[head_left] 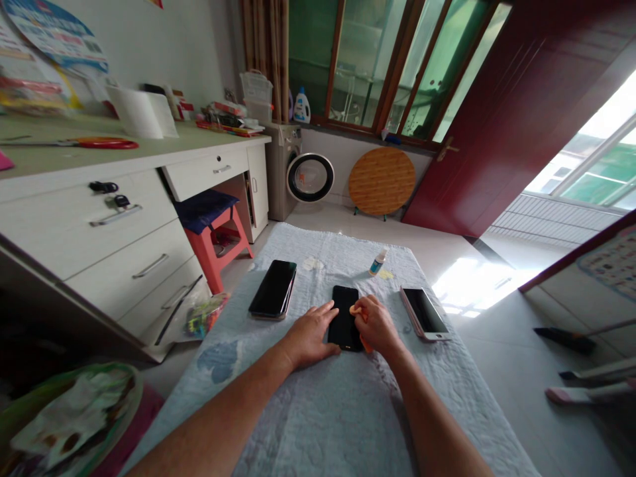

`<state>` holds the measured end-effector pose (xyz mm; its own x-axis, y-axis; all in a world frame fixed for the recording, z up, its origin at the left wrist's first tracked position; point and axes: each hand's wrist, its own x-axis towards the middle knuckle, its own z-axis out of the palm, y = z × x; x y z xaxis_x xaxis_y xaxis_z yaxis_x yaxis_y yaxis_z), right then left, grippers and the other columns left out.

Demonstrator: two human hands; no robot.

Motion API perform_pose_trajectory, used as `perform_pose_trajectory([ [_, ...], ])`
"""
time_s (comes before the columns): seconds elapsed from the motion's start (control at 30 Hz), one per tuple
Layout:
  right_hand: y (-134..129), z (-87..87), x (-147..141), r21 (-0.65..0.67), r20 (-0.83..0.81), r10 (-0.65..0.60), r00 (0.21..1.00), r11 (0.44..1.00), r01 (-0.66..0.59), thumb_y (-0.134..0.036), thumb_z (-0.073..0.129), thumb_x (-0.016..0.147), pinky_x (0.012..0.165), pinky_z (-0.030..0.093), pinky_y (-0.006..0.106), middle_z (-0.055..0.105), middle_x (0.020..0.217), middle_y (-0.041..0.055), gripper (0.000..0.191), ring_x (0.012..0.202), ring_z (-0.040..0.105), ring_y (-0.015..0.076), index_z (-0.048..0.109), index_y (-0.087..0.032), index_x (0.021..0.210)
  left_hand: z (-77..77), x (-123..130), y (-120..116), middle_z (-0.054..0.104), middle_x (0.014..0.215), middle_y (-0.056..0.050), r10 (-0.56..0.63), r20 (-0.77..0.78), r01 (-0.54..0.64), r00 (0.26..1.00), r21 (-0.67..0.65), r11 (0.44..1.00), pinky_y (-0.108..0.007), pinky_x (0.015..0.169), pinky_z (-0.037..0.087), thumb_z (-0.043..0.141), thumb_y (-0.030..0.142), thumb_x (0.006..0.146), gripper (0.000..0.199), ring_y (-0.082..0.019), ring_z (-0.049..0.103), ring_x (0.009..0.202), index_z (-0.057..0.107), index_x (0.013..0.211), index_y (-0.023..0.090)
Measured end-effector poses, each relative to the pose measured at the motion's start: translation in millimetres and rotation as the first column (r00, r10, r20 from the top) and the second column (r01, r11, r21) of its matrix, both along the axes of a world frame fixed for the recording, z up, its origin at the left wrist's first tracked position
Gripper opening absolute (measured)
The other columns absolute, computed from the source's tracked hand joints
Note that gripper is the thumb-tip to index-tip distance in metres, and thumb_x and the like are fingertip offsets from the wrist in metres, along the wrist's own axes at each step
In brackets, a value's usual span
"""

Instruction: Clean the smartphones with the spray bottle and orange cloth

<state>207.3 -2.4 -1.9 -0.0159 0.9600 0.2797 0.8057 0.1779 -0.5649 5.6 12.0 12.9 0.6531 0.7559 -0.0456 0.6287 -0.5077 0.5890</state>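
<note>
A black phone lies face up on the blue quilted cloth between my hands. My left hand rests along its left side, fingers apart, fingertips and thumb touching its edge. Bunched in the closed fingers of my right hand is an orange cloth, against the phone's right side. To the left lies a larger black phone, and to the right a phone with a white front. A small spray bottle stands behind, towards the far edge.
A white desk with drawers runs along the left, a red stool tucked beside it. At lower left sits a waste bin. Beyond the table are a washing machine and a round wooden board.
</note>
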Motion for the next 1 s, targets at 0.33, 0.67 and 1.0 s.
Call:
perform_pose_trajectory([
  [0.33,-2,4.6,-1,-0.010,-0.013,0.023,1.000,1.000,-0.023,-0.011,0.047,0.072,0.069,0.040,0.024,0.056,0.081,0.0021,0.014,0.074,0.055,0.0144,0.058,-0.019,0.078,-2.3,0,1,0.034,0.150,-0.016,-0.002,0.020,0.002,1.000,0.000,1.000,-0.042,0.113,0.029,0.074,0.038,0.066,0.081,-0.031,0.034,0.137,0.045,0.138,0.013],
  [0.67,-1,3.5,-2,-0.002,-0.020,0.021,1.000,1.000,-0.021,-0.010,0.047,0.073,0.070,0.039,0.024,0.057,0.081,0.0018,0.015,0.074,0.056,0.0138,0.059,-0.019,0.079,-3.2,-1,1,0.032,0.151,-0.017,-0.012,0.014,0.012,1.000,0.004,1.000,-0.041,0.114,0.026,0.073,0.040,0.068,0.081,-0.030,0.033,0.138,0.043,0.138,0.013],
  [1.0,-6,14.7,-2,-0.134,0.036,0.114,0.993,0.985,-0.109,-0.008,0.050,0.064,0.066,0.039,0.023,0.058,0.077,0.0013,0.017,0.068,0.053,0.0128,0.061,-0.018,0.073,0.0,-2,1,0.032,0.151,-0.017,-0.009,0.019,0.009,1.000,-0.016,1.000,-0.042,0.114,0.026,0.074,0.040,0.067,0.082,-0.031,0.032,0.138,0.044,0.138,0.014],
])
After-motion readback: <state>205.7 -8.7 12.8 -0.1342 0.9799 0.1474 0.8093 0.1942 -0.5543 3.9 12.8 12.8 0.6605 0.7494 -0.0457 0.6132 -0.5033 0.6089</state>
